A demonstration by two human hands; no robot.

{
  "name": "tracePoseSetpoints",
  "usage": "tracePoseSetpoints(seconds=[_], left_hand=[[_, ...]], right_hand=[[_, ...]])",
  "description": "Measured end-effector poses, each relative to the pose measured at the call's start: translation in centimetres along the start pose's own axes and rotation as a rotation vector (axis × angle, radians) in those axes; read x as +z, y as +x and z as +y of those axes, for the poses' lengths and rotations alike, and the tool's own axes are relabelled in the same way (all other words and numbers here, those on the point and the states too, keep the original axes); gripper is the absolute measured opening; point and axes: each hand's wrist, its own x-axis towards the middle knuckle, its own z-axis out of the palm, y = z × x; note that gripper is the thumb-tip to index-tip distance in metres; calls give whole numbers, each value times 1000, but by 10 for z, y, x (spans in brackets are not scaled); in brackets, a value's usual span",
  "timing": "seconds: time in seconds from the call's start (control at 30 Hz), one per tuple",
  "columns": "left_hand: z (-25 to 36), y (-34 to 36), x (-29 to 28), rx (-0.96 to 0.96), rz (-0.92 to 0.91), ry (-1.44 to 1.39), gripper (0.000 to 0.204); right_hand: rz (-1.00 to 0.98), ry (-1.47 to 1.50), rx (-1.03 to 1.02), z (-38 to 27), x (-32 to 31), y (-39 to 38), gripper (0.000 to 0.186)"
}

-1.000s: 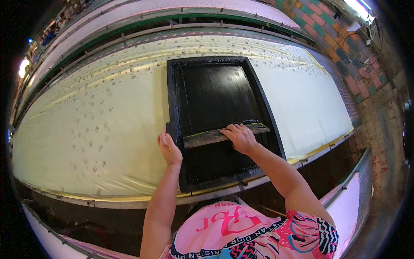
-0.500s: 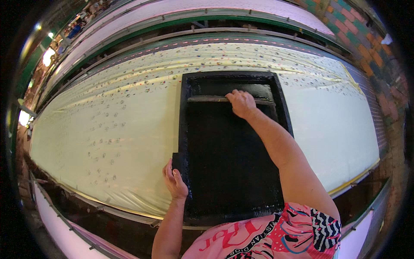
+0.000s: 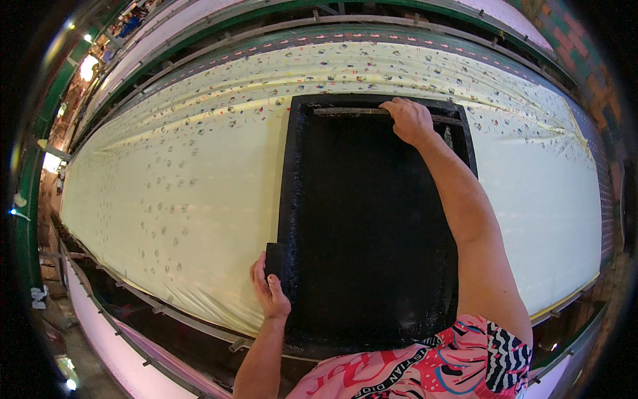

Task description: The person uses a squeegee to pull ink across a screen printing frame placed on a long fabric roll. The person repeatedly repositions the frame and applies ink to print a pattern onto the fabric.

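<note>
A large black printing screen (image 3: 284, 183) lies flat on pale yellow fabric (image 3: 226, 226), its inside coated in dark, wet-looking paint. At its far end, a long thin squeegee (image 3: 349, 112) lies crosswise close to the far rim. My right hand (image 3: 411, 123) is closed over the squeegee's top, right of its middle, with that arm stretched across the screen. Lower down, my left hand (image 3: 271, 289) grips a small black block (image 3: 274, 258) on the screen's left edge, thumb on the near side and fingers around its outer side.
Small scattered printed motifs (image 3: 229, 110) cover the fabric's far part, and faint dark ones (image 3: 169, 209) lie left of the screen. The fabric wrinkles along its far side. A metal rail (image 3: 139, 292) runs along the table's near edge. More long tables (image 3: 179, 46) stand beyond.
My right hand has pushed the squeegee farther away, up to the screen's far rim. The left hand keeps its grip on the block. The whole view has shifted slightly.
</note>
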Motion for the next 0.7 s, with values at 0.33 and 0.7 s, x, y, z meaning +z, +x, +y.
tracePoseSetpoints(seconds=[0.33,0.7], left_hand=[[-6,1,3,34,14,18,67],[-14,5,4,5,32,45,59]], right_hand=[[-259,3,-26,3,-42,-10,46],[-362,29,-66,-100,-77,-189,40]])
